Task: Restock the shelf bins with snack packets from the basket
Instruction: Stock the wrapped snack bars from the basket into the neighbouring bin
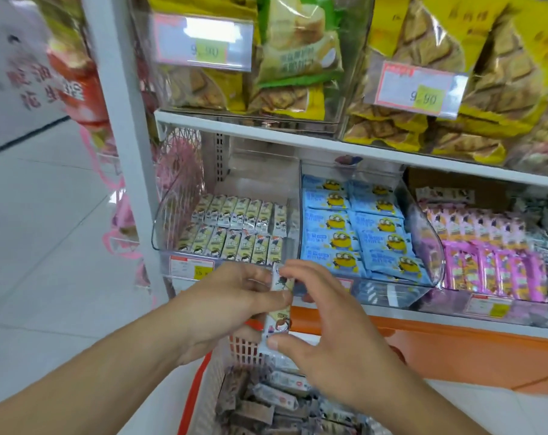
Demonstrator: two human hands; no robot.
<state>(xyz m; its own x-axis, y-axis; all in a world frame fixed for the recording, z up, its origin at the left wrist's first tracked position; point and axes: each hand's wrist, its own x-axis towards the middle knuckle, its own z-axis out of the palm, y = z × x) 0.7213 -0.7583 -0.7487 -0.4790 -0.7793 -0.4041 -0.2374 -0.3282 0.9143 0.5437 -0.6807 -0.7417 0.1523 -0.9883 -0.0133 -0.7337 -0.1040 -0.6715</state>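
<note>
The shelf (360, 150) fills the view, and everything here is placed off its lower tier: on it sits the clear left bin (172, 215), two neat rows of small yellow-and-white packets (231, 227) inside and bare floor at its back, with the blue packets (354, 227) in the bin just to the right. Below the tier's front edge stands the basket (247, 346), white-walled with a red rim, loose wrapped snacks heaped in it. Just in front of the left bin's lip, both hands meet on one slim packet (279, 306), held upright. The left hand (231, 302) pinches its upper part between thumb and fingers; the right hand (332, 334) has its thumb against the lower end, fingers curled over the top. It looks featherlight, a thin crinkly wrapper, likely slick, contents probably crushable. Best taken by its long edges, a light pinch near the middle, no squeezing, then slid in standing to match the rows.
</note>
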